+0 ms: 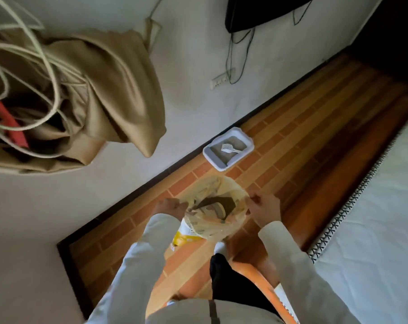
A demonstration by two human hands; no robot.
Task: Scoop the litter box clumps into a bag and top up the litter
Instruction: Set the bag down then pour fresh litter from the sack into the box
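Note:
A pale yellow plastic bag (218, 187) hangs open between my hands above the brick-patterned floor, with dark and grey rubbish inside it. My left hand (169, 208) grips the bag's left rim. My right hand (265, 208) pinches the right rim. Further off, against the wall, sits a white litter box (218, 163) filled with grey litter. A white slotted scoop (228, 148) lies in the litter, its handle pointing right.
A yellow-and-white sack (183, 237) stands on the floor below the bag. A white mattress (380, 218) runs along the right. A tan cloth bag with coiled cord (65, 94) hangs on the left wall. A wall socket (222, 80) holds black cables.

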